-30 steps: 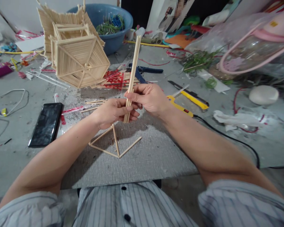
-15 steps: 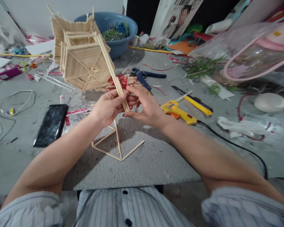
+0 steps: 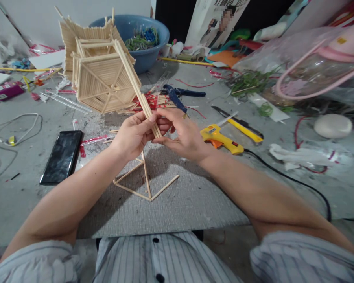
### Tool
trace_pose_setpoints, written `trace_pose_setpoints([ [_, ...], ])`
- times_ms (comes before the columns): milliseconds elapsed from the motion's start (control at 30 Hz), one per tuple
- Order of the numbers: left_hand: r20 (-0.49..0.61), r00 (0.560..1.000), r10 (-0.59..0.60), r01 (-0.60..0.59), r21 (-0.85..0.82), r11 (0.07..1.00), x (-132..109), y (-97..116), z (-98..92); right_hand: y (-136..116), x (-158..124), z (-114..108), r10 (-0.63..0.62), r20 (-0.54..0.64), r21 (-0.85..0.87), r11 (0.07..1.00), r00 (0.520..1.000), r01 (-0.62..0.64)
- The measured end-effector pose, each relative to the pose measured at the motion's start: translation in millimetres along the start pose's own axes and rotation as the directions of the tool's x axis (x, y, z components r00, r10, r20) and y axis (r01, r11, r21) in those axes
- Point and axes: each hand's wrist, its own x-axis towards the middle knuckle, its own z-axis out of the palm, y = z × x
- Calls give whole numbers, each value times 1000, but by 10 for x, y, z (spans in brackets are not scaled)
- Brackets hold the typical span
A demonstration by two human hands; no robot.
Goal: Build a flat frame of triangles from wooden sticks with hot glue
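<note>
A bundle of long thin wooden sticks (image 3: 132,78) slants up and left from my hands. My left hand (image 3: 137,131) is closed round its lower part, thumb on top. My right hand (image 3: 179,131) has its fingers pressed round the bundle's lower end, with some fingertips hidden behind it. Below my hands, a small open frame of joined sticks (image 3: 132,190) lies on the grey table (image 3: 194,208). Behind the bundle stands a larger stick-built structure (image 3: 97,84) with a faceted, ribbed face.
At left lies a black phone (image 3: 61,157). To the right are a yellow glue gun (image 3: 224,140) with a black cord and a yellow cutter (image 3: 244,129). Blue-handled pliers (image 3: 177,96), a blue basin (image 3: 147,59) and a pink-handled container (image 3: 309,74) sit farther back.
The whole view has shifted slightly, so things on the table appear a little further left. Both hands keep their hold on the bundle, with hardly any movement.
</note>
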Motion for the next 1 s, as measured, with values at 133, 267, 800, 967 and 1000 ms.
trace_pose_setpoints([
  [133,-18,1000,-12,12,-7,1000,6,-14,20,1,13,35,31,7,-9,999,999,-31],
  [267,-47,999,-26,26,4,1000,42,15,-31,3,93,-123,79,76,-62,995,994,-74],
  [800,111,994,1,-37,321,946,35,338,-242,744,-332,-1606,815,-115,-776,283,568,-563],
  [967,109,994,-9,-30,358,933,20,370,-225,1121,-427,-1571,859,-68,-778,273,507,-566],
  [1000,98,995,-6,-30,363,931,18,382,-221,1163,-428,-1563,867,-67,-777,266,494,-571],
])
